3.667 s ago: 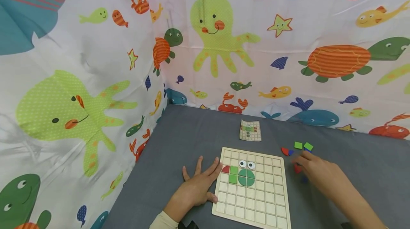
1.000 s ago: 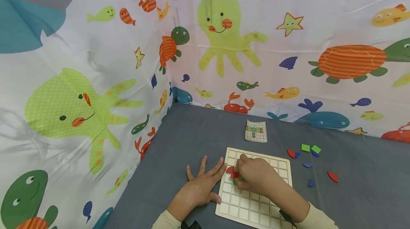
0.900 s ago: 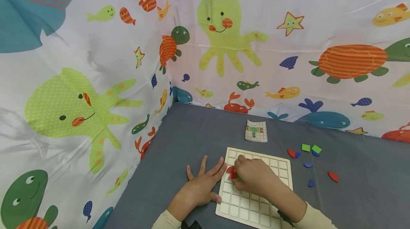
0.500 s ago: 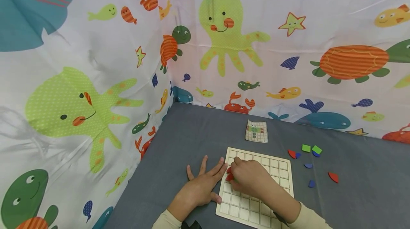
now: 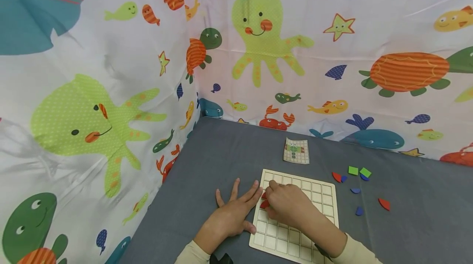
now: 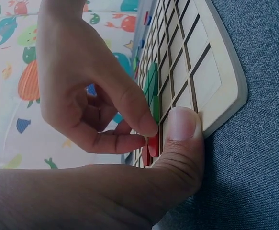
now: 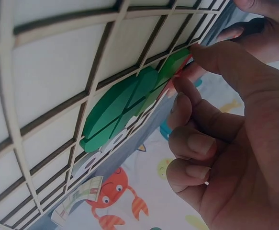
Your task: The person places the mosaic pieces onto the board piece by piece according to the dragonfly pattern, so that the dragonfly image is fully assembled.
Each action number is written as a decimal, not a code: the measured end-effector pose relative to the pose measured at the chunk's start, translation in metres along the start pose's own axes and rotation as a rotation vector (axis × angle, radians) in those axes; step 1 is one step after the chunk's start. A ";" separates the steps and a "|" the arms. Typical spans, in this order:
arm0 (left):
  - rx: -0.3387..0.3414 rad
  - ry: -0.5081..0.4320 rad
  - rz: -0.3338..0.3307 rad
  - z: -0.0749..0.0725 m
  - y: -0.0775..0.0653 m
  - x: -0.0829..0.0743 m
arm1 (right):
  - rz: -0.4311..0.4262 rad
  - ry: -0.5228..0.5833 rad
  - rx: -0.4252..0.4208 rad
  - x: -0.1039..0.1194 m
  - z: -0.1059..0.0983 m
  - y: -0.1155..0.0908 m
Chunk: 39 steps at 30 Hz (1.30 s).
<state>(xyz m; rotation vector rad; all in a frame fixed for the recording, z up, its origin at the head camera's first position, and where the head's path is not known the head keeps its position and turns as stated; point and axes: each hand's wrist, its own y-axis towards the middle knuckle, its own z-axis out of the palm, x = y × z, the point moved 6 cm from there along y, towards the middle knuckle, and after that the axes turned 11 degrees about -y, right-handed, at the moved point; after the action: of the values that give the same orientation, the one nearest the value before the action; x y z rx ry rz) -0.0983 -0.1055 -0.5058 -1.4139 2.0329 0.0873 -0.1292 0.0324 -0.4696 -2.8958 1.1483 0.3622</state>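
Note:
My left hand (image 5: 230, 214) lies with fingers spread at the left edge of the wooden grid board (image 5: 282, 235), its thumb on the frame in the left wrist view. Over the board's upper left, my right hand (image 5: 290, 204) pinches a red quarter-circle tile (image 6: 153, 143) between thumb and forefinger, down at the leftmost column. Just above it sits another red quarter-circle tile (image 5: 264, 195). Dark green tiles (image 7: 113, 108) forming a circle and a light green square tile (image 7: 173, 66) show in the right wrist view; in the head view my right hand hides them.
Right of the board lie loose tiles: green squares (image 5: 353, 170), red quarter-circles (image 5: 384, 204) and several small blue pieces (image 5: 355, 191). A pattern card (image 5: 297, 156) lies behind the board on the grey cloth (image 5: 229, 145). A sea-animal curtain (image 5: 122, 54) hangs behind and at left.
My right hand has come from the loose tiles at right onto the board with a red tile, then shifted slightly left and down to the leftmost column. My left hand stays at the edge.

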 end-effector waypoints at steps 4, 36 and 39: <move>0.001 0.001 0.007 0.001 0.001 0.000 | 0.009 0.025 -0.003 -0.004 0.000 -0.005; 0.014 -0.024 0.011 -0.001 0.001 -0.003 | 0.089 0.204 0.107 -0.021 -0.004 -0.026; 0.019 -0.023 0.005 0.000 0.000 -0.001 | 0.121 0.280 0.098 -0.034 -0.003 -0.036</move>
<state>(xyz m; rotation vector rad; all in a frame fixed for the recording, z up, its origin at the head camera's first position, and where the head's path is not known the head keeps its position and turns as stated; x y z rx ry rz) -0.0986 -0.1050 -0.5052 -1.3904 2.0141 0.0859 -0.1285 0.0815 -0.4619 -2.8629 1.3377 -0.1026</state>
